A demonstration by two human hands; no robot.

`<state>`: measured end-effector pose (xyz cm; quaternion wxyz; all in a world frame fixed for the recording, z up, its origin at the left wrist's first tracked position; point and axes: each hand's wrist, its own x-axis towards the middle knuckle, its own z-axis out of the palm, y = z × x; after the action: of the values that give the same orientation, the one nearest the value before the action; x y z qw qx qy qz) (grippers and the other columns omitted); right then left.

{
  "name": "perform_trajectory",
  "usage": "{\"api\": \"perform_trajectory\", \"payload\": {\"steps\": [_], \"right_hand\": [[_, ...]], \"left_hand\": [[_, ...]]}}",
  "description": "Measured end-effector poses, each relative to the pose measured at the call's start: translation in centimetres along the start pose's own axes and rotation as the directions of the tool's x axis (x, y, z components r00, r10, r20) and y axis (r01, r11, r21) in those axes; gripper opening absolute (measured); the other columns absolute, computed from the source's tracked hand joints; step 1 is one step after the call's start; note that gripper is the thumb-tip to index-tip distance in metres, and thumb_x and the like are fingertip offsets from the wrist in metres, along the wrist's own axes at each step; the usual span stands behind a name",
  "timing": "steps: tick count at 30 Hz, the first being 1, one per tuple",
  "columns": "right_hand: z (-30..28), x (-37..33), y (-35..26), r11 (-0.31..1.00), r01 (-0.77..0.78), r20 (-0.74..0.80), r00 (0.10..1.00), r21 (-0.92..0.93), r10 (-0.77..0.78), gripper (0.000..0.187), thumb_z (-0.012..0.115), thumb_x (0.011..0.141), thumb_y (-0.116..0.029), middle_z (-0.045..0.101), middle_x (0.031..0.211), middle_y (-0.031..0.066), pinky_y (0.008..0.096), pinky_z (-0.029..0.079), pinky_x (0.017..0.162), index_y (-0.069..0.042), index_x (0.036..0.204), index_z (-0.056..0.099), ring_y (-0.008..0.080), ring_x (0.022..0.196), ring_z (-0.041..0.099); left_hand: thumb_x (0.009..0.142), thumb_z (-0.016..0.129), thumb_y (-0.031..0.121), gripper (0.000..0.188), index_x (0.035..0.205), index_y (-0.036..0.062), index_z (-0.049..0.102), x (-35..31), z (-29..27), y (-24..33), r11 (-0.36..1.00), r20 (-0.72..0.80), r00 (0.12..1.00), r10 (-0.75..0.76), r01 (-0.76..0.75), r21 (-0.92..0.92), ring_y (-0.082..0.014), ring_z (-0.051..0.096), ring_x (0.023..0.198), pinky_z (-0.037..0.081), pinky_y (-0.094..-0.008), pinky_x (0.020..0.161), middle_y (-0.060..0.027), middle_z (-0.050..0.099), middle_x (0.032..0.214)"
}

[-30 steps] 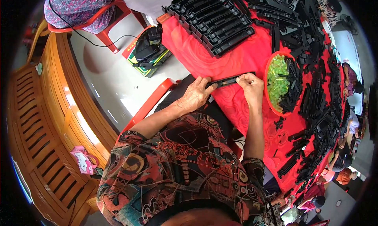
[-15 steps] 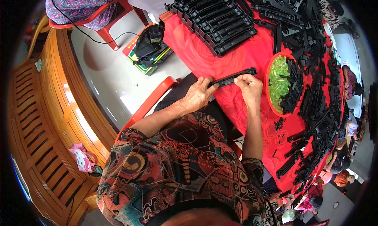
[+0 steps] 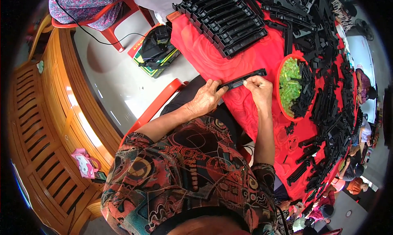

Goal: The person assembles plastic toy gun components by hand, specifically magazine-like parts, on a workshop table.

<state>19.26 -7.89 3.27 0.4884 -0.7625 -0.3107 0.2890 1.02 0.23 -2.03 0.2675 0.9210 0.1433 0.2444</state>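
Note:
A long black plastic strip-shaped part (image 3: 241, 80) lies across the near edge of the red-covered table, between my two hands. My left hand (image 3: 208, 96) pinches its left end with thumb and fingers. Farther along it, my right hand (image 3: 259, 90) is closed on the part, fingertips pressed together against it; anything small between them is too tiny to make out. Just right of my right hand sits an orange-rimmed bowl (image 3: 278, 96), holding clear yellow-green pieces (image 3: 290, 85) on its left side and small black pieces (image 3: 303, 96) on its right.
A neat row of black plastic parts (image 3: 225, 24) stands at the back of the red tablecloth (image 3: 241, 63). Loose black parts (image 3: 327, 124) heap along the right side. Left are a red chair (image 3: 153, 106), a bag (image 3: 157, 50) and a wooden bench (image 3: 45, 145). Other people sit far right.
Almost nothing differs. Both hands keep their hold on the black part, with only a very slight shift of the right hand.

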Motion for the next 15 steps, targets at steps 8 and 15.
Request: {"api": "perform_trajectory", "payload": {"steps": [8, 15], "right_hand": [[1.0, -0.8, -1.3, 0.944, 0.106, -0.064, 0.989, -0.311, -0.132, 0.010, 0.066, 0.071, -0.001, 0.048, 0.052, 0.0012, 0.0252, 0.035, 0.046, -0.001, 0.067, 0.056, 0.0062, 0.049, 0.041], [1.3, -0.9, -0.4, 0.896, 0.195, -0.079, 0.966, -0.398, -0.245, 0.014, 0.065, 0.071, -0.002, 0.041, 0.051, 0.0019, 0.0277, 0.033, 0.045, -0.001, 0.068, 0.051, 0.0079, 0.049, 0.037]], "left_hand": [[0.065, 0.060, 0.005, 0.047, 0.111, 0.0021, 0.055, -0.1, -0.1, 0.0, 1.000, 0.033, 0.999, -0.008, 0.008, -0.002, -0.0341, 0.050, 0.090, 0.048, -0.0397, 0.074, -0.0211, 0.049, 0.107], [0.068, 0.060, 0.005, 0.044, 0.112, 0.0042, 0.055, 0.3, -0.3, 0.2, 0.999, -0.001, 1.000, 0.029, -0.029, 0.022, -0.0332, 0.052, 0.085, 0.048, -0.0391, 0.070, -0.0205, 0.050, 0.104]]}}
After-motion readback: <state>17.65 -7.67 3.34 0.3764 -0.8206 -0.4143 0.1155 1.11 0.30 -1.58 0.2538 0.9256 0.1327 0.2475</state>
